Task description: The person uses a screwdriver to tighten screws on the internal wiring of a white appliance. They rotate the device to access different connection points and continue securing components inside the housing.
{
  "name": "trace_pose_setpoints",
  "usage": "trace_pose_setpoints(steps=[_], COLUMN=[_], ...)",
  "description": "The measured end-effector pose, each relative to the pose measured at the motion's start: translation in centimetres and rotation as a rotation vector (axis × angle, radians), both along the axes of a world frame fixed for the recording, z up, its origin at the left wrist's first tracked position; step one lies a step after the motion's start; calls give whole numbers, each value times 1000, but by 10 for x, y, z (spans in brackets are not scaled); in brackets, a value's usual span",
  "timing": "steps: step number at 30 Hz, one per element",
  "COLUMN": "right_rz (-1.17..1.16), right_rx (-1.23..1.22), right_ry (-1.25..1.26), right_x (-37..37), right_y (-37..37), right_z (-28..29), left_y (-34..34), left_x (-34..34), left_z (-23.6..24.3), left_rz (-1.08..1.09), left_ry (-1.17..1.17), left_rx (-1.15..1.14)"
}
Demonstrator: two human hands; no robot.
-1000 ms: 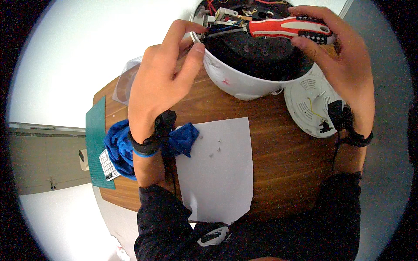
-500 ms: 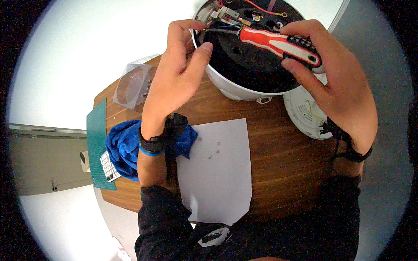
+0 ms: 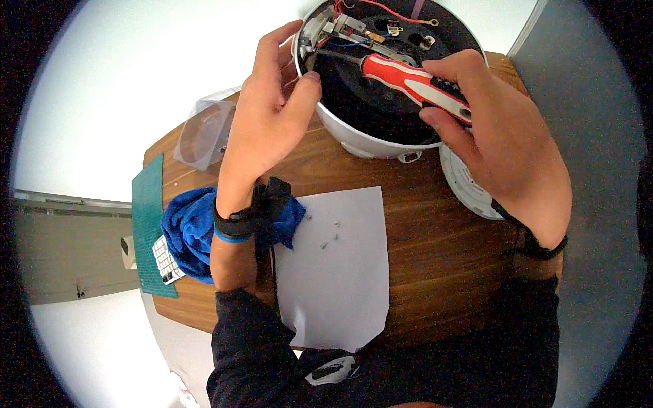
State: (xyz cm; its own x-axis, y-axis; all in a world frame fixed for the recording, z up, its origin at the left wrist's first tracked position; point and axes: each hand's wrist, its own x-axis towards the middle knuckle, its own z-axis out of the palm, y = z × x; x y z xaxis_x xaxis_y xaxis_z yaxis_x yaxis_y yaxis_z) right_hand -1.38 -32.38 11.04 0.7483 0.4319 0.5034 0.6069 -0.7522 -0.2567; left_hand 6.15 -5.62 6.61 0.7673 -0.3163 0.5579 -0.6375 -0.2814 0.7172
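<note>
A round white appliance (image 3: 364,139) stands tilted or open-topped at the top, showing a dark interior, wires and a metal switch assembly (image 3: 354,30). My left hand (image 3: 275,119) is closed on its left rim, fingers outside and at the top edge. My right hand (image 3: 507,149) grips a red, white and black screwdriver (image 3: 394,75), whose shaft points left into the appliance toward the inner wall beside the assembly. The exact tip contact is too small to tell.
A round white plate (image 3: 466,190) lies under my right hand. White paper (image 3: 333,285) holds several small screws (image 3: 336,224). Leftward are a blue cloth (image 3: 190,228), calculator (image 3: 165,265), green mat (image 3: 146,183) and clear plastic container (image 3: 194,139) on the wooden table (image 3: 428,272).
My right hand and the screwdriver moved down and left, the handle angling more toward me. My left index finger rose along the rim. More of the appliance's wiring shows.
</note>
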Motion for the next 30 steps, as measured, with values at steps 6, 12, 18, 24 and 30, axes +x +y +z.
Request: trace_pose_setpoints(steps=[6, 12, 18, 24, 30], right_rz=[88, 186, 195, 199, 130], right_rx=[-12, -41, -145, -279, -61], right_ry=[-134, -184, -240, -368, -229], right_x=[7, 20, 23, 22, 22], right_y=[-2, -12, -19, -17, -11], right_z=[-10, -14, -3, 5, -4], left_y=[4, 5, 1, 5, 6], left_x=[0, -1, -1, 2, 5], left_z=[-1, 1, 1, -3, -4], left_rz=[21, 27, 16, 31, -2], left_ry=[6, 14, -31, -2, 10], left_rx=[0, 0, -11, 25, -23])
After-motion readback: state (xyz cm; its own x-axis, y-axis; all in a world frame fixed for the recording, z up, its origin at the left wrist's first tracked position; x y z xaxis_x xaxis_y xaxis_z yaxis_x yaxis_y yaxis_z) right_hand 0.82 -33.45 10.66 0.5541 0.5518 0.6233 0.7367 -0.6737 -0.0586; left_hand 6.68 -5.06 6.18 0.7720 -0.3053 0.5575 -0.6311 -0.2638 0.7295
